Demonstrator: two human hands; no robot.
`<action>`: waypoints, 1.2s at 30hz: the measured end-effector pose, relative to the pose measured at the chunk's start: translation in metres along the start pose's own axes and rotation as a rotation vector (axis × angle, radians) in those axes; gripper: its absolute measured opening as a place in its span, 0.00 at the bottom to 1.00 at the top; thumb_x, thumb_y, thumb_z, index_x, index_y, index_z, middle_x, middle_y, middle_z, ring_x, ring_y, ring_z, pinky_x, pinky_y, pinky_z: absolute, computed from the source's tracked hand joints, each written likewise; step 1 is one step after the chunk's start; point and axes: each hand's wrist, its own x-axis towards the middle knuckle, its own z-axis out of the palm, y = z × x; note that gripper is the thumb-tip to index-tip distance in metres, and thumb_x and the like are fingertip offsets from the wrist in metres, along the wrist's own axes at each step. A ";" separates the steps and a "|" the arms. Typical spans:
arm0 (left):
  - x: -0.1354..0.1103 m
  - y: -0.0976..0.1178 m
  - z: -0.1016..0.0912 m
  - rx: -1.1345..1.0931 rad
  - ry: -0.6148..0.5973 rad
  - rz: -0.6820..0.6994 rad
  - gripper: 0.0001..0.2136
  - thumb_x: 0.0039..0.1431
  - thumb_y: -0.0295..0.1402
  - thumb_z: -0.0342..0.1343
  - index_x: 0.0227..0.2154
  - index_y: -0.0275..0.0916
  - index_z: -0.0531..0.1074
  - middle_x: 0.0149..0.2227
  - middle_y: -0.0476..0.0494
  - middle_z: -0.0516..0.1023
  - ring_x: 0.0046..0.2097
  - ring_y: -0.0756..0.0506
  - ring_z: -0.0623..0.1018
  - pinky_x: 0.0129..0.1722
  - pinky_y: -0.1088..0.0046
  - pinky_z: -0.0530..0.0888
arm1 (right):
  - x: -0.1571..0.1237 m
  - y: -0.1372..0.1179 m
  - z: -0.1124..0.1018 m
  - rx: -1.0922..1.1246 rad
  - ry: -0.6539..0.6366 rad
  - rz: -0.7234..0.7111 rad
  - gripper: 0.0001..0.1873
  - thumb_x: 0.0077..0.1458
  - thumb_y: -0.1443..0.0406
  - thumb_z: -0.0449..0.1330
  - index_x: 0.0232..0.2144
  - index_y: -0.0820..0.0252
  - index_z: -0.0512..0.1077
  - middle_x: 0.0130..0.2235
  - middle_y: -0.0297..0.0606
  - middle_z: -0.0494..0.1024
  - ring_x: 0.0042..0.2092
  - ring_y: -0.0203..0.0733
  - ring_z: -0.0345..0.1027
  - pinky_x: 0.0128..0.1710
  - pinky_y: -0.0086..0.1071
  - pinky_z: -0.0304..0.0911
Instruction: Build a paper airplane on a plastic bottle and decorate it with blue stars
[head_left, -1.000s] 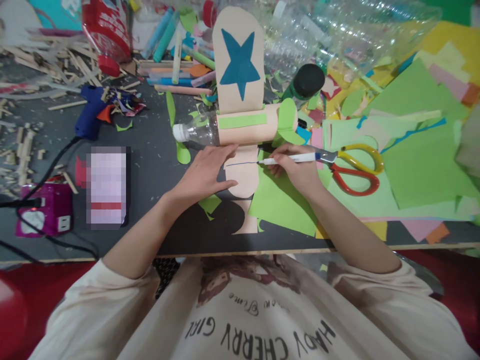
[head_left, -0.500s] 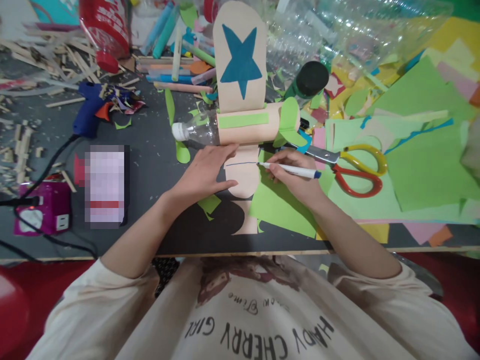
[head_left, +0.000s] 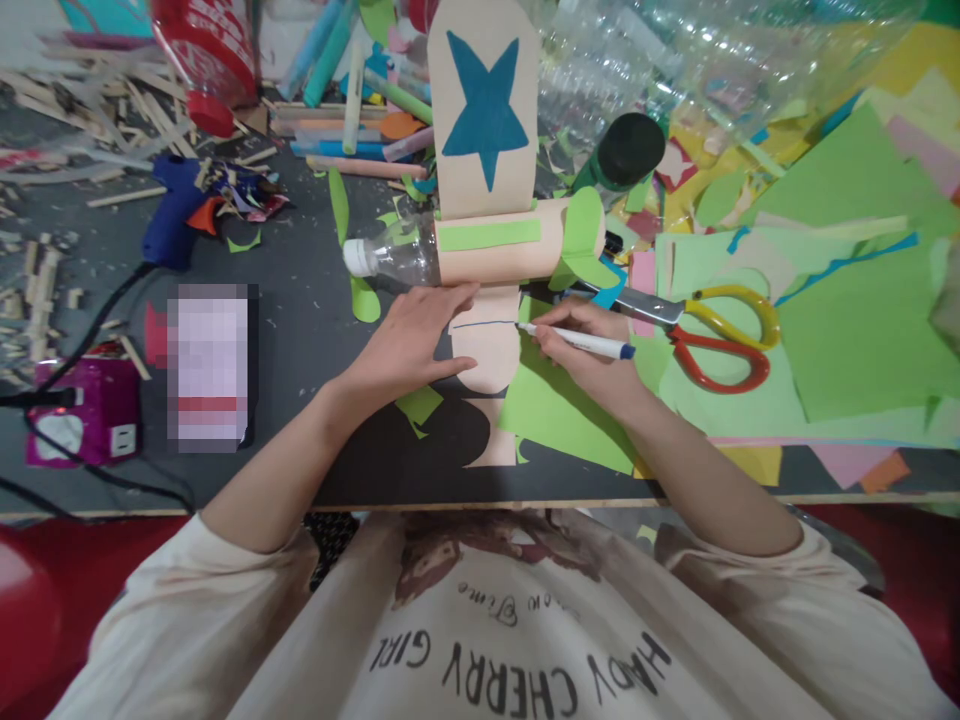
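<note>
A bottle plane lies on the table, its clear plastic bottle (head_left: pixel 405 258) wrapped in peach paper with a green strip (head_left: pixel 489 235). The far peach wing (head_left: pixel 487 190) carries a blue star (head_left: pixel 486 110). On the near peach wing (head_left: pixel 487 360) there is a thin blue line across its width. My left hand (head_left: pixel 416 335) rests flat at that wing's left side, fingers spread, fingertips by the wrapped body. A white marker (head_left: pixel 581 341) with a blue end is pinched in my right hand (head_left: pixel 600 375). Its tip is at the line's right end.
Scissors (head_left: pixel 724 360) with red and yellow handles lie on green paper (head_left: pixel 862 330) at the right. A blue glue gun (head_left: pixel 174 210), a purple power block (head_left: pixel 86 410) and a blurred-out phone-like object (head_left: pixel 210 370) are at the left. Wooden sticks, markers and scraps crowd the back.
The view has shifted slightly. The marker tip has drawn slightly away to the right of the line's end; my left hand keeps its place on the wing.
</note>
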 end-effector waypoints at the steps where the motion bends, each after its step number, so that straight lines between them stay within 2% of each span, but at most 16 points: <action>1: 0.000 0.000 0.000 0.000 0.001 0.001 0.35 0.59 0.42 0.60 0.66 0.40 0.55 0.59 0.37 0.71 0.59 0.34 0.68 0.58 0.59 0.65 | 0.000 -0.001 0.000 -0.014 -0.003 -0.013 0.05 0.49 0.63 0.63 0.24 0.57 0.72 0.24 0.32 0.74 0.25 0.36 0.64 0.26 0.32 0.58; 8: 0.000 0.000 0.001 0.005 0.020 0.022 0.33 0.59 0.43 0.61 0.64 0.39 0.57 0.56 0.37 0.72 0.55 0.35 0.71 0.55 0.61 0.65 | -0.005 -0.007 0.004 -0.036 -0.028 -0.090 0.06 0.50 0.64 0.61 0.22 0.57 0.70 0.22 0.30 0.71 0.24 0.34 0.61 0.25 0.30 0.54; 15: 0.000 -0.001 0.000 0.004 0.024 0.029 0.31 0.60 0.44 0.59 0.62 0.40 0.58 0.53 0.38 0.73 0.53 0.35 0.71 0.53 0.62 0.65 | -0.010 -0.012 0.007 -0.044 -0.108 -0.117 0.06 0.52 0.64 0.61 0.24 0.57 0.71 0.24 0.32 0.74 0.25 0.35 0.64 0.25 0.30 0.56; 22: -0.001 -0.003 0.002 -0.005 0.051 0.056 0.23 0.65 0.39 0.51 0.61 0.38 0.60 0.52 0.38 0.73 0.52 0.37 0.70 0.53 0.64 0.64 | -0.016 -0.014 0.011 -0.098 -0.162 -0.163 0.08 0.55 0.63 0.59 0.24 0.57 0.71 0.23 0.32 0.74 0.24 0.35 0.64 0.25 0.29 0.57; 36: 0.000 -0.003 0.003 -0.018 0.052 0.061 0.22 0.65 0.39 0.50 0.60 0.37 0.61 0.52 0.38 0.72 0.52 0.38 0.69 0.52 0.64 0.63 | -0.027 -0.013 0.020 -0.119 -0.267 -0.300 0.10 0.61 0.63 0.57 0.27 0.58 0.70 0.25 0.32 0.76 0.26 0.33 0.69 0.27 0.26 0.62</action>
